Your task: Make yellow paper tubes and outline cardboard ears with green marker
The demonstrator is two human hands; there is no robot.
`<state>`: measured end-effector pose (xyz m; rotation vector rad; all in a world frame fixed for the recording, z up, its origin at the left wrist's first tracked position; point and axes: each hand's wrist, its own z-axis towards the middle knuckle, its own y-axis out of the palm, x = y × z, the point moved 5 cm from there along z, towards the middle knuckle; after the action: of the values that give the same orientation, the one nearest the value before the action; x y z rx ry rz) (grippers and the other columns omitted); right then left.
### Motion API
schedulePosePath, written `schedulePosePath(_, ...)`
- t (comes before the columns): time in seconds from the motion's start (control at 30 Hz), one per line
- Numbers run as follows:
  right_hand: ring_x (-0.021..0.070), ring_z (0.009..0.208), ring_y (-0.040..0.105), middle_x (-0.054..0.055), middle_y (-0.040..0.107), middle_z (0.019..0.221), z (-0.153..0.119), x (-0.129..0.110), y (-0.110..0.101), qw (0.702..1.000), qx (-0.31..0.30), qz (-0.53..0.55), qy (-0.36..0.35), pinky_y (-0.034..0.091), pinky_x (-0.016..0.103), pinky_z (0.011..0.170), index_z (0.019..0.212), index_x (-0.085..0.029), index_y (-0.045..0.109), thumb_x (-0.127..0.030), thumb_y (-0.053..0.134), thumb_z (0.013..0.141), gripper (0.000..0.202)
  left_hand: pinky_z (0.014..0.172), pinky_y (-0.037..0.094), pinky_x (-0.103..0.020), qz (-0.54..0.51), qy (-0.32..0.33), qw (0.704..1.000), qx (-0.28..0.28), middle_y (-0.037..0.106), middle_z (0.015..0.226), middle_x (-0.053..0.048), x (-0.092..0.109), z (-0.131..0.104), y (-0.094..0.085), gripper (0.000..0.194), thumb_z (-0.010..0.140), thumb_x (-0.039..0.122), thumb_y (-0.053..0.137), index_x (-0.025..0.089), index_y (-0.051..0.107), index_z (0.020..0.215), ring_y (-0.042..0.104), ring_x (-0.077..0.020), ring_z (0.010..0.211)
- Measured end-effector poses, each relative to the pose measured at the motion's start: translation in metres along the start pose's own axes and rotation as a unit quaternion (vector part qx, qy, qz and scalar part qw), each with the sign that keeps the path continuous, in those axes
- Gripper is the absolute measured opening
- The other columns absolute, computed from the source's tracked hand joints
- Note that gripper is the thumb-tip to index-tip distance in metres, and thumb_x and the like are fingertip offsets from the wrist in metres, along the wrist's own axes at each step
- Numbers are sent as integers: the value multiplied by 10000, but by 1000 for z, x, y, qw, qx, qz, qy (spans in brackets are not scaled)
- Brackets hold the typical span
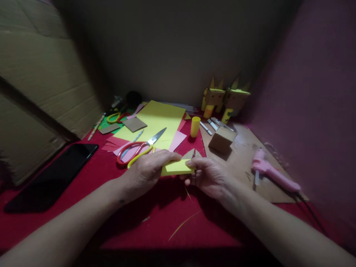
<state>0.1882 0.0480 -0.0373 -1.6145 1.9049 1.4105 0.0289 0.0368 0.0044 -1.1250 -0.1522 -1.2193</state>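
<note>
A yellow paper-covered piece (178,168) is held between both hands above the red cloth, with a pointed cardboard part (191,153) showing just behind it. My left hand (151,165) is closed round its left end. On its right end, my right hand (208,174) pinches with thumb and fingers. Scissors with red and yellow handles (133,153) lie beyond my left hand, their blades over a yellow sheet (158,118). A yellow paper tube (195,127) stands upright farther back, left of a small cardboard box (223,139).
A black phone (52,178) lies at the left. The pink glue gun (274,172) rests on a cardboard sheet (244,155) at the right, its cable trailing off. Two horned cardboard figures (214,97) stand at the back right. Walls rise behind and on both sides.
</note>
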Motion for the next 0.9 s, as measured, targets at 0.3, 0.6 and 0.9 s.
schedulePosePath(0.3, 146, 501, 605, 64, 646, 587, 0, 1, 2, 999, -34, -12, -4, 496, 235, 445, 701, -96, 661, -141, 669, 671, 55, 735, 524, -199, -52, -46, 997, -28, 736, 922, 4, -4, -1, 5, 244, 893, 172, 547, 237, 714, 1059, 677, -124, 792)
schedulePosePath(0.6, 180, 601, 637, 61, 676, 711, -1, -8, 3, 995, -81, -5, -56, 528, 285, 498, 827, -144, 660, -407, 755, 730, 296, 410, 474, -131, -184, -208, 961, -16, 677, 536, 43, -4, 3, -1, 258, 826, 189, 549, 159, 698, 1035, 591, -85, 421)
schedulePosePath(0.9, 119, 537, 592, 20, 648, 692, -3, -15, 2, 985, -79, -79, -129, 507, 248, 500, 823, -147, 688, -371, 805, 677, 292, 375, 483, -186, -268, -297, 916, 25, 710, 534, -25, -8, 1, 1, 345, 760, 258, 657, 113, 678, 1073, 613, -141, 403)
